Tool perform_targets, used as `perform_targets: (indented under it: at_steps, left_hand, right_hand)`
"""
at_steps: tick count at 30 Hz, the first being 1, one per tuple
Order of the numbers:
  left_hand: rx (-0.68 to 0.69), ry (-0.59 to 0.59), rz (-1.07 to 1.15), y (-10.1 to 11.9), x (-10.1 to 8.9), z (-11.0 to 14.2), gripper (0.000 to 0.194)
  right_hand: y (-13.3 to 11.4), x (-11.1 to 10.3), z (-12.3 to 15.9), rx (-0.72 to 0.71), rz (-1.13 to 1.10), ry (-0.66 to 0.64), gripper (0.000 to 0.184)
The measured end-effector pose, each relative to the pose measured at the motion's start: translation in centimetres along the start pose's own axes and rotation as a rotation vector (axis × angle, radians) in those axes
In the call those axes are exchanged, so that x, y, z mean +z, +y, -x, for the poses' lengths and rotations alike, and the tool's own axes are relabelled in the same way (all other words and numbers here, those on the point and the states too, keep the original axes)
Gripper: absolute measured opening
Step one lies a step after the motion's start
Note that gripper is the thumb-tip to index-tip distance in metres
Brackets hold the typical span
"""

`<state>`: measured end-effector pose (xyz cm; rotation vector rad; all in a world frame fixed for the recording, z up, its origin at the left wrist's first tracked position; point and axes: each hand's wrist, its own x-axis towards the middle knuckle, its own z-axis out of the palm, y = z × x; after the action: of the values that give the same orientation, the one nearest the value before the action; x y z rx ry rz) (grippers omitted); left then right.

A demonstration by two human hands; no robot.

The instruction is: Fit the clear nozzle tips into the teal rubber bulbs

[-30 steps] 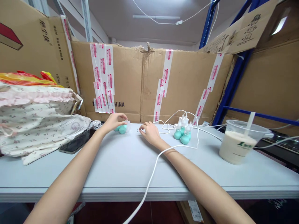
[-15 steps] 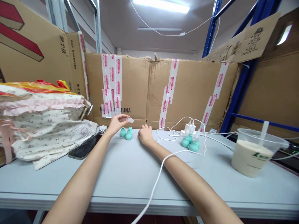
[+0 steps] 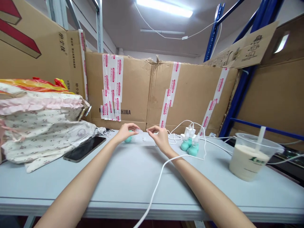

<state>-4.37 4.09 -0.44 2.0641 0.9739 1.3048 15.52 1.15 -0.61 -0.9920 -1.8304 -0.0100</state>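
Note:
My left hand [image 3: 125,133] pinches a small clear plastic piece [image 3: 140,131] between thumb and fingertips, just above the table. Facing it from the right is my right hand [image 3: 161,138], its thumb and fingers drawn together; whatever they hold is too small to name. Behind my left hand a teal bulb-shaped bottle [image 3: 128,139] shows in part. A small whitish piece [image 3: 144,138] lies on the table between the hands. To the right stand several teal bulb bottles [image 3: 193,150] with clear tops.
A white cable [image 3: 156,186] loops from a white plug adapter [image 3: 190,130] across my right forearm. At right stands a plastic cup of milky drink [image 3: 249,161] with a straw. A phone [image 3: 84,149] and a floral cloth bag [image 3: 47,126] lie at left. A cardboard wall [image 3: 135,91] closes the back.
My left hand has moved right with the clear piece, now hiding most of the teal bottles there. My right hand has lifted from the table and shifted right, its fingertips facing the left hand's.

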Motion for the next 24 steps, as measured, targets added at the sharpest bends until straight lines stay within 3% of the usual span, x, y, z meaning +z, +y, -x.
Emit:
perform_targets:
  at_steps: [4, 11, 24]
  left_hand:
    - [0.017, -0.061, 0.022, 0.8, 1.3, 0.2, 0.033]
    - [0.028, -0.018, 0.073, 1.6, 1.7, 0.2, 0.035]
    - [-0.088, -0.014, 0.158, 2.7, 2.7, 0.7, 0.041]
  right_hand:
    - [-0.8, -1.3, 0.7, -0.101, 0.077, 0.072, 0.012]
    - [-0.2, -1.4, 0.5, -0.281, 0.248, 0.002, 0.012]
    - [-0.2, -1.2, 0.8, -0.240, 0.151, 0.008, 0.023]
